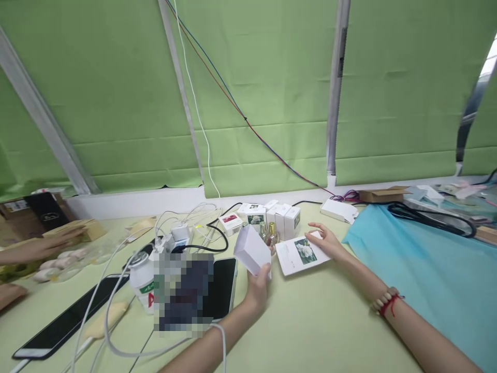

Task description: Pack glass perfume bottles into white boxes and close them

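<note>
My left hand (pixel 258 287) grips a small white carton (pixel 248 248) by its lower end, tilted, with the thumb along its side. To the right lies a flat white card or flattened carton (pixel 292 263) printed with a white flower. My right hand (pixel 326 243) is at its upper right edge, fingers apart, the thumb over the print; whether it presses on the card I cannot tell. Behind the carton stand small glass bottles with gold caps (pixel 272 229). Several white flower-print boxes (pixel 282 217) stand just behind these.
Left are phones (pixel 223 287), a white can (pixel 142 282), a power strip (pixel 181 233) and looping white cables. A co-worker's hand (pixel 64 238) reaches in at far left near cardboard boxes (pixel 34 217). Blue sheeting (pixel 419 269) and a black cable coil (pixel 430 215) lie right.
</note>
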Demonstrator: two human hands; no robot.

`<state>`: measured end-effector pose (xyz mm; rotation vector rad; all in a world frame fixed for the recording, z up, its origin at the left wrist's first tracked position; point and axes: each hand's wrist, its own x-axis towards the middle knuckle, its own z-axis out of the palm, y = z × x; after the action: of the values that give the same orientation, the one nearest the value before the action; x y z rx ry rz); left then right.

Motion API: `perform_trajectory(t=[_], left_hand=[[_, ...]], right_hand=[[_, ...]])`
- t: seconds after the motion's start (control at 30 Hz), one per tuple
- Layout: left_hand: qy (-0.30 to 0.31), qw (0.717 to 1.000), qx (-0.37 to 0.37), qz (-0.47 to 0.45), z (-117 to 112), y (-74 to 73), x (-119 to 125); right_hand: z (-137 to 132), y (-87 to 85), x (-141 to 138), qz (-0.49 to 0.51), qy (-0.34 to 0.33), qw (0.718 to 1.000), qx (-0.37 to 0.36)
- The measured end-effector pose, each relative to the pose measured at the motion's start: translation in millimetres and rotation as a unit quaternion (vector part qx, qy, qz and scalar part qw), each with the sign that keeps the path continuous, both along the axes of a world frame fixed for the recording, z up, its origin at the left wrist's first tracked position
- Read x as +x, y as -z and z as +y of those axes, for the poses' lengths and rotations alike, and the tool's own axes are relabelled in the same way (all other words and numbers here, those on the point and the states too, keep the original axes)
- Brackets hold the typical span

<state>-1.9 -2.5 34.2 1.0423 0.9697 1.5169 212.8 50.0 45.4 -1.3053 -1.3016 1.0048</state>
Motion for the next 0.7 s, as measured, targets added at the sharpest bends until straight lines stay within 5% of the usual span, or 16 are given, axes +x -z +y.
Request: perform_trajectory(t=[0.13,0.27,0.5,0.7], left_hand=[[-0.001,0.999,0.026,0.041,-2,-3.2,5],[-0.004,0.988,0.082,0.13,-3,-3.3,6],[0.043,0.924,0.25,0.286,-5,-3.2,3],[0.141,0.896,0.274,0.321,2,3.0,4]], right_hand=[[-9,8.2,-15,-0.157,-0.028,0.983,0.093],[-27,5.9,-33,-0.35,-0.037,0.897,0.269],[-48,2.1,-53,-0.16,-0.174,0.914,0.331],[-57,3.6,-65,-0.101,-0.151,0.918,0.353]])
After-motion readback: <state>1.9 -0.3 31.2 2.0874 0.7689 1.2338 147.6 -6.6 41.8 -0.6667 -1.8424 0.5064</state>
